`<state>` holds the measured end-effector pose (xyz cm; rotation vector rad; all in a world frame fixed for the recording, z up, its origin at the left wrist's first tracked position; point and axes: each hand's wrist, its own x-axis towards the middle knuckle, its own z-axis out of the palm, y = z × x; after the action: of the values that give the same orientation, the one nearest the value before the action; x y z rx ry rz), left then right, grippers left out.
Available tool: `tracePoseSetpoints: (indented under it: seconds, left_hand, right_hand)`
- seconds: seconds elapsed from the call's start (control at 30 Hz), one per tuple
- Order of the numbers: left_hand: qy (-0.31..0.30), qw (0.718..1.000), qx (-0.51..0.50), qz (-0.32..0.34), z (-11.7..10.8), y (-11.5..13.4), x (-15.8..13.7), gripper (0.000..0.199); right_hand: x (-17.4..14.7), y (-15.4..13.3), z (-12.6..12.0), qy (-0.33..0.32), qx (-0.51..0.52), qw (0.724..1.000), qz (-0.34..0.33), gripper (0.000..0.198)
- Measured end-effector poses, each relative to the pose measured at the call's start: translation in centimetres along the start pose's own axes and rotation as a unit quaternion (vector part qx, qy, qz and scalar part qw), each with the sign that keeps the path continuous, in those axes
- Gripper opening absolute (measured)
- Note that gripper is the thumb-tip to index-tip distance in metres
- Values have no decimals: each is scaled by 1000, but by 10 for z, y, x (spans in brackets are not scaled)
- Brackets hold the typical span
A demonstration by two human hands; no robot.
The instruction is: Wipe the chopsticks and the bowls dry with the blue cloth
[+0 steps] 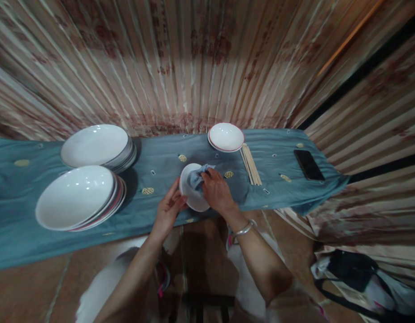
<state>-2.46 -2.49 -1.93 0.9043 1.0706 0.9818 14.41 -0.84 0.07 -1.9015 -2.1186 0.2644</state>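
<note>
A white bowl is tilted near the front edge of the table, its inside facing me. My left hand grips its left rim, thumb inside and fingers around the outer wall. In my right hand is a bunched light-blue cloth, pressed against the inside of the bowl. Part of the cloth sticks up above the fingers. Just behind are small white bowls with a red rim, stacked. A bundle of wooden chopsticks lies to the right of them.
Two stacks of large white dishes, a rear stack and a front stack, stand at the left. A black phone lies at the right end of the blue tablecloth. Pleated curtains hang directly behind. A bag is at lower right.
</note>
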Motion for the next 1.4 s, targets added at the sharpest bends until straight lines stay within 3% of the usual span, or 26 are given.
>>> tracePoseSetpoints:
  seconds: [0.33,0.67,0.97,1.2,1.4]
  left_hand:
    - [-2,1000,-8,4,0,-4,1,91]
    - [-1,1000,-3,5,3,0,0,93]
    - [3,1000,4,5,1,-4,1,91]
    - [17,1000,8,12,1,-7,3,88]
    - [20,1000,7,1,0,-3,2,91]
  right_hand:
    - [-13,16,-2,-56,-52,997,17,24]
    - [-23,25,-11,-122,-20,992,-35,24]
    - [-19,23,-15,-191,146,967,-84,20]
    - [-17,21,-10,-206,353,909,-82,21]
    - [-16,14,-6,-184,457,867,-78,22]
